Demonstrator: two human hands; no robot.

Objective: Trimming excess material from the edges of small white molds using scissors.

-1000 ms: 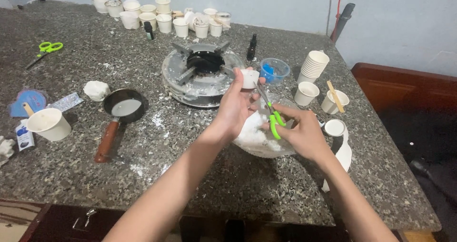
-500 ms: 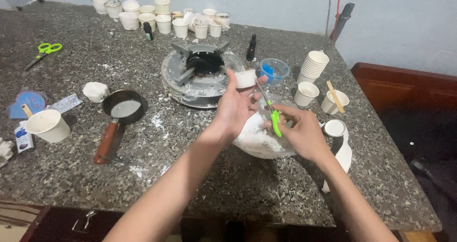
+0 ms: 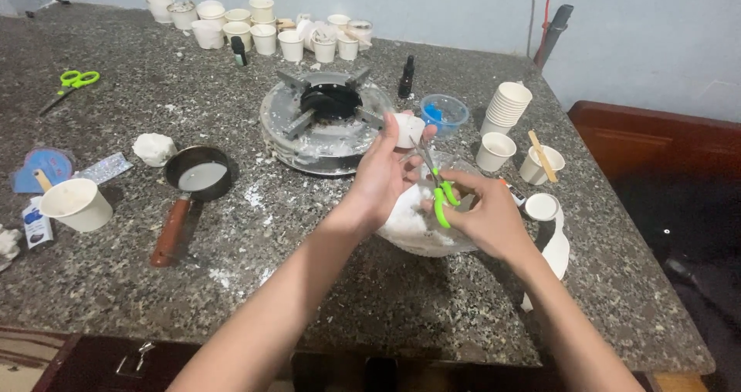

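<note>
My left hand (image 3: 384, 176) holds up a small white paper cup (image 3: 407, 130) by its side, over a clear bowl (image 3: 421, 238) heaped with white waxy flakes. My right hand (image 3: 486, 218) grips green-handled scissors (image 3: 438, 190), blades pointing up towards the cup's lower edge. Both hands hover above the bowl, close together. I cannot tell whether the blades touch the cup.
A round metal burner (image 3: 324, 118) sits behind the bowl, a small pan (image 3: 197, 177) with a red handle to the left. Stacked paper cups (image 3: 505, 106), a blue tub (image 3: 444, 113), cups along the back edge (image 3: 262, 29), second green scissors (image 3: 73, 82) far left, a tape roll (image 3: 543, 207) right.
The left hand has lifted the cup a little higher and turned it, and the scissors in the right hand have shifted up towards it.
</note>
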